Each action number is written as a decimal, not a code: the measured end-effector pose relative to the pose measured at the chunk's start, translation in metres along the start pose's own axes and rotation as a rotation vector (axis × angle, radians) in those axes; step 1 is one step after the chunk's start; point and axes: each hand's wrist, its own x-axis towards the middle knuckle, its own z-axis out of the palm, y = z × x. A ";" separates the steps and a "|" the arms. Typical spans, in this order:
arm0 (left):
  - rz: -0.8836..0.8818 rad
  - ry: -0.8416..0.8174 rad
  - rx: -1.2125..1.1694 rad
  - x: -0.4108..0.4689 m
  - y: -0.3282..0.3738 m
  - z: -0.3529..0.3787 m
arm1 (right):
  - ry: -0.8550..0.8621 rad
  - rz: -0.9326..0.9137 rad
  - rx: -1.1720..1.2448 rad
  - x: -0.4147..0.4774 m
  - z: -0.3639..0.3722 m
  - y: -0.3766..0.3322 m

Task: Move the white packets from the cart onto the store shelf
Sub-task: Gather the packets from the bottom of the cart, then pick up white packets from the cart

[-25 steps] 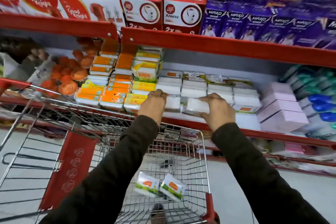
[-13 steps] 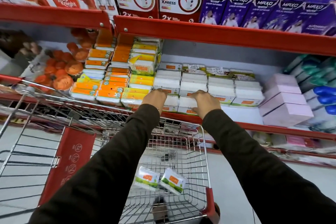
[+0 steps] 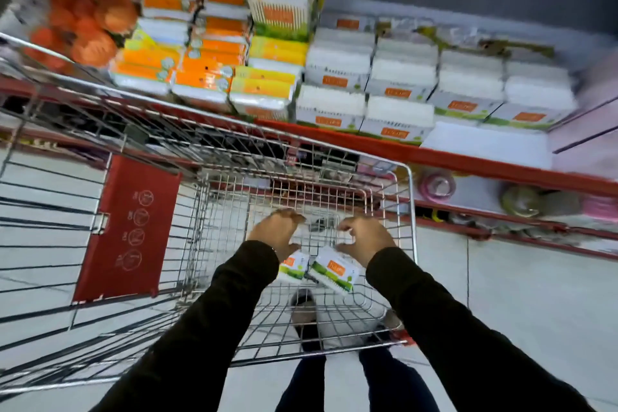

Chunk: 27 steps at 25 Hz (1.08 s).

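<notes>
Inside the cart, both hands, left and right, hover with fingers spread apart above two packets. Beyond the cart, the shelf carries stacked white packets.

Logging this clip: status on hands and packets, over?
Left hand and right hand open over two white packets in cart. Neither gripped yet. Nothing blocking.

Red-edged store shelf bearing stacked white packets with orange labels; at nine o'clock, orange-and-yellow packs. Wire shopping cart basket, six o'clock, carrying two white packets.
</notes>
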 end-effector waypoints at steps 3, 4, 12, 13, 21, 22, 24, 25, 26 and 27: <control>0.010 -0.280 0.118 0.030 -0.015 0.064 | -0.214 0.116 -0.139 0.031 0.060 0.022; 0.020 -0.325 0.173 0.039 -0.018 0.080 | -0.255 0.130 -0.165 0.038 0.072 0.027; 0.026 -0.318 0.120 0.062 -0.030 0.111 | -0.224 0.105 -0.097 0.056 0.098 0.041; 0.027 -0.322 0.134 0.059 -0.030 0.106 | -0.212 0.103 -0.116 0.053 0.097 0.039; -0.109 -0.095 0.058 -0.005 -0.019 0.038 | -0.030 0.048 -0.137 0.006 0.025 0.005; -0.124 -0.053 0.064 -0.014 -0.015 0.025 | -0.005 0.033 -0.141 -0.003 0.010 -0.001; -0.147 0.034 0.055 -0.040 -0.001 -0.010 | 0.045 -0.010 -0.161 -0.031 -0.032 -0.014; -0.155 0.062 0.041 -0.050 0.005 -0.024 | 0.071 -0.025 -0.170 -0.045 -0.051 -0.018; -0.158 0.093 0.034 -0.060 0.013 -0.041 | 0.108 -0.041 -0.169 -0.061 -0.072 -0.021; -0.144 0.124 0.043 -0.069 0.024 -0.060 | 0.161 -0.060 -0.162 -0.078 -0.095 -0.022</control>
